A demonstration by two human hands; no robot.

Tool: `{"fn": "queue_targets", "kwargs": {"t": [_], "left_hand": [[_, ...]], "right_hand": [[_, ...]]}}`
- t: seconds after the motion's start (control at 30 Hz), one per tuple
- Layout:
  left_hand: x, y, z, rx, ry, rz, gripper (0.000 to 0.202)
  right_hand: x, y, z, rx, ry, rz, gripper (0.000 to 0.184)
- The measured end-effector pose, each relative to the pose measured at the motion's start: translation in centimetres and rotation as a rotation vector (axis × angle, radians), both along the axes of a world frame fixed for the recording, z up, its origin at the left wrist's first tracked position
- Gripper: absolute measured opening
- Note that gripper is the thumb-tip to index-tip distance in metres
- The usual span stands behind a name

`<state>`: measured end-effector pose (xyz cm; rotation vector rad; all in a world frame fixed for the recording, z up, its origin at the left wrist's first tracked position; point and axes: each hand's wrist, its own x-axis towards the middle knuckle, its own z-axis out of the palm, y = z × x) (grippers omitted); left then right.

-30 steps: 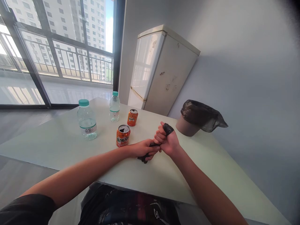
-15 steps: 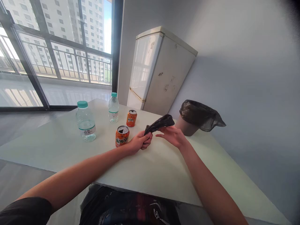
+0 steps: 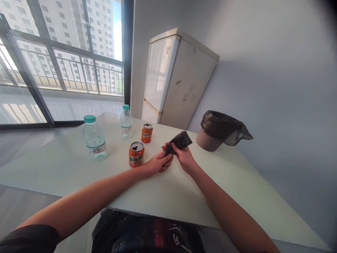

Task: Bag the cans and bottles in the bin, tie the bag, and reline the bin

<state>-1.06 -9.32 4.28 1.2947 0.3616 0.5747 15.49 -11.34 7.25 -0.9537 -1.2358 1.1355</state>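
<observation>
A folded black plastic bag (image 3: 179,141) is held above the white table (image 3: 65,165) by both hands. My left hand (image 3: 159,162) is closed on its lower left end. My right hand (image 3: 185,157) pinches the bag from the right, fingers curled round it. Just left of my left hand stands an opened orange soda can (image 3: 136,154). A second orange can (image 3: 146,133) stands farther back.
Two clear water bottles with green caps stand on the table, a larger bottle (image 3: 93,138) at the left and a smaller bottle (image 3: 125,122) behind. A bin lined with a black bag (image 3: 219,130) sits at the table's far right. A white fridge (image 3: 173,77) stands behind.
The bag was bunched in both fists, then stretched out by my left hand while my right hand opened. Now my right hand has closed on it again.
</observation>
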Motion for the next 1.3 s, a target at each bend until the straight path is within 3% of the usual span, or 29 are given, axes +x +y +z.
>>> {"fn": "queue_targets", "kwargs": {"t": [0.1, 0.2, 0.3, 0.43, 0.6, 0.7, 0.77, 0.87, 0.97, 1.1, 1.2, 1.3], "left_hand": [[-0.1, 0.0, 0.2, -0.037, 0.023, -0.007, 0.042], [-0.2, -0.1, 0.4, -0.075, 0.025, 0.011, 0.03], [-0.2, -0.2, 0.6, -0.099, 0.004, 0.024, 0.019], [-0.3, -0.2, 0.7, -0.11, -0.018, 0.027, 0.019], [-0.3, -0.1, 0.8, -0.088, 0.008, 0.052, 0.026], [-0.2, -0.1, 0.7, -0.08, 0.037, 0.08, 0.027], [-0.2, -0.2, 0.8, -0.074, 0.038, 0.074, 0.03], [-0.2, -0.4, 1.0, -0.074, 0.015, 0.073, 0.032], [-0.4, -0.4, 1.1, -0.071, 0.001, 0.023, 0.051], [-0.6, 0.1, 0.7, -0.078, -0.008, -0.047, 0.083], [-0.7, 0.1, 0.4, -0.038, 0.011, -0.002, 0.062], [-0.6, -0.1, 0.5, -0.036, 0.034, 0.064, 0.035]], "right_hand": [[1.1, 0.3, -0.4, 0.194, -0.352, -0.173, 0.021], [2.2, 0.4, -0.4, 0.418, -0.86, -0.274, 0.037], [2.6, 0.2, -0.3, 0.516, -1.122, -0.312, 0.048], [2.5, 0.0, -0.3, 0.48, -1.085, -0.329, 0.049], [2.3, 0.6, -0.2, 0.238, -0.558, -0.3, 0.037], [2.4, 0.8, 0.0, 0.262, -0.404, -0.306, 0.044], [2.6, 0.6, 0.1, 0.391, -0.514, -0.306, 0.04], [2.8, 0.1, 0.1, 0.602, -0.894, -0.261, 0.057], [3.0, -0.2, -0.3, 0.663, -1.181, -0.259, 0.066], [3.2, 0.0, -0.5, 0.692, -1.37, -0.331, 0.061], [3.3, 0.1, -0.4, 0.706, -1.471, -0.333, 0.052], [3.3, 0.0, -0.3, 0.71, -1.441, -0.308, 0.053]]}}
